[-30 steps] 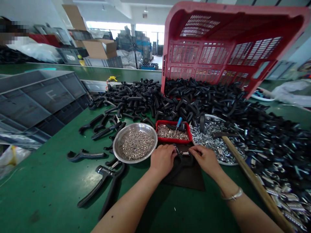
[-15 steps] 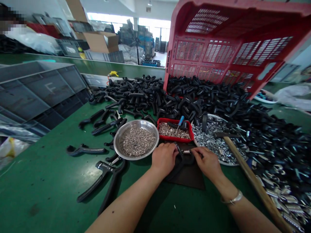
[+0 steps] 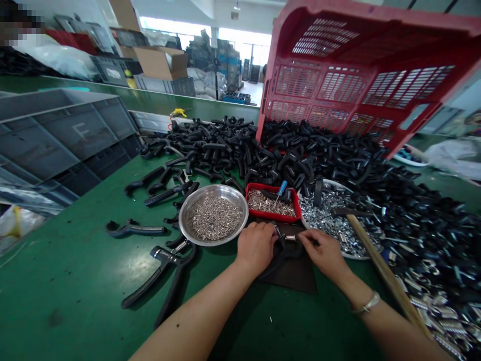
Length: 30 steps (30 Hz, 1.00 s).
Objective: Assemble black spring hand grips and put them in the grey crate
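My left hand (image 3: 257,247) is closed round the upper left part of a black hand gripper (image 3: 280,258), which lies over a dark mat (image 3: 300,276). Across the top of this hand gripper runs a small coil spring (image 3: 290,237). At the spring's right end, my right hand (image 3: 322,249) has thumb and forefinger pinched together; whatever is between the fingertips is too small to make out. Another hand gripper (image 3: 165,263), with its spring fitted, lies to the left on the green table (image 3: 90,281). A single black handle (image 3: 137,230) rests above it.
Just beyond my hands stand a metal bowl (image 3: 184,220) of small pins, a red tray (image 3: 299,210) with a blue screwdriver (image 3: 281,188), and a plate of metal parts. A hammer (image 3: 383,271) lies right. Black handles (image 3: 218,145) heap up before a tipped red crate (image 3: 268,85).
The whole view has shifted slightly. Both hands keep nearly the same hold at the hand gripper and its spring; nothing has been let go.
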Tool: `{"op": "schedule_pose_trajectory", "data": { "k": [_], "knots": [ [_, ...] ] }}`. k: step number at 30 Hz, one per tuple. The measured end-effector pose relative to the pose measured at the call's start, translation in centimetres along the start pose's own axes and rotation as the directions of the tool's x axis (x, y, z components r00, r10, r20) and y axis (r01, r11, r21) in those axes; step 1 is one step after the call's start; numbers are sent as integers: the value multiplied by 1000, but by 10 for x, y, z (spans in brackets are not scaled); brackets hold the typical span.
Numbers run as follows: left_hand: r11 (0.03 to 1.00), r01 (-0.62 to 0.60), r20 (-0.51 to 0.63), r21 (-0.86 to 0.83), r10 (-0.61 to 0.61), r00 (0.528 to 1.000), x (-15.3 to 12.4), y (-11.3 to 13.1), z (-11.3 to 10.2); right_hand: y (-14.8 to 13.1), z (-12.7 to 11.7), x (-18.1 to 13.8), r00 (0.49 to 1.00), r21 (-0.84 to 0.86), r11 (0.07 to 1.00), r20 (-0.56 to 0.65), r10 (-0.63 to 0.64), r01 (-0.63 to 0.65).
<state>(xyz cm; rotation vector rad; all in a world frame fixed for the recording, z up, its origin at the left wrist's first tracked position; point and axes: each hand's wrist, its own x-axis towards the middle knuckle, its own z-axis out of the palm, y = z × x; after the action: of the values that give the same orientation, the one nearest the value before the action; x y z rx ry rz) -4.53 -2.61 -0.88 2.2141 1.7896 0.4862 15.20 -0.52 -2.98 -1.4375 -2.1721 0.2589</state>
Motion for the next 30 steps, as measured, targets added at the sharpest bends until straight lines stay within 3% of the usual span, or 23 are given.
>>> {"op": "schedule_pose_trajectory", "data": {
  "k": [2,5,8,14,25,30],
  "knots": [
    [1000,0,4,7,0,1000,0,0,0,5,0,-1,997,110,991,-10,71,-70],
    [1000,-16,-16,17,17,1000,1,-2,2,9,-4,0,994,139,986,67,87,-96],
    [999,-31,-47,20,31,998,1,-3,4,8,-7,0,995,59,997,92,44,-50],
    [999,-45,-86,24,46,995,0,-5,7,2,4,-2,997,-71,996,-62,-53,49],
    [998,-54,-95,19,55,994,0,-5,7,5,2,-1,986,-215,963,6,-167,164],
    [997,-65,-115,37,69,991,0,-5,9,-12,-1,1,982,-481,861,155,-106,168]
  ]
}}
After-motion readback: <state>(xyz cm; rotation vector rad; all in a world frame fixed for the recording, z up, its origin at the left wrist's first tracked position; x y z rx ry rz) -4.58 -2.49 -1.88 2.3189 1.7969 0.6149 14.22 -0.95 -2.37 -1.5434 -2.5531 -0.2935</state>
